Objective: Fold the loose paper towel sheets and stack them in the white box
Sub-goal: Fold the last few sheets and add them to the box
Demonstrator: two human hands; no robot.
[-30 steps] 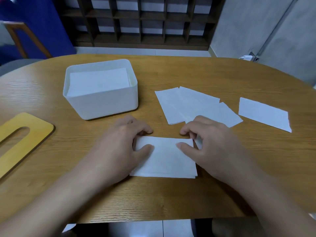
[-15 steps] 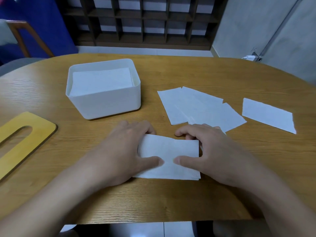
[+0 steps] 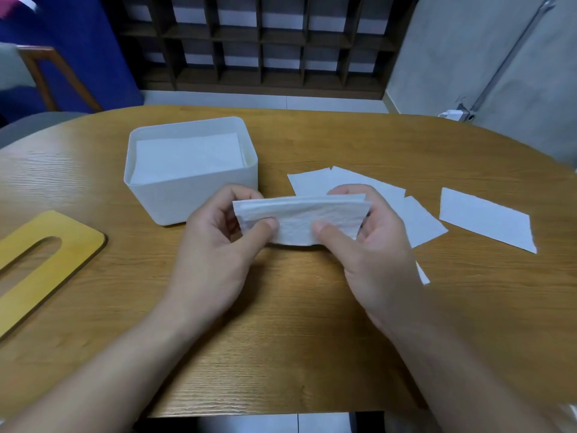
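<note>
A folded paper towel sheet (image 3: 299,218) hangs above the wooden table (image 3: 281,323), held by both hands. My left hand (image 3: 218,245) pinches its left end between thumb and fingers. My right hand (image 3: 374,251) pinches its right end the same way. Just behind and left stands the white box (image 3: 193,201), with a stack of folded sheets (image 3: 187,156) inside. Loose flat sheets (image 3: 315,181) lie on the table behind my right hand, partly hidden by it. One more loose sheet (image 3: 487,218) lies further right.
A yellow wooden lid with a long slot (image 3: 46,260) lies at the table's left edge. A dark wooden shelf unit (image 3: 265,42) stands against the far wall, and a chair (image 3: 46,76) sits at the back left.
The folded sheet lay flat on the table under both hands. Now both hands have lifted it off the table and carried it up toward the box.
</note>
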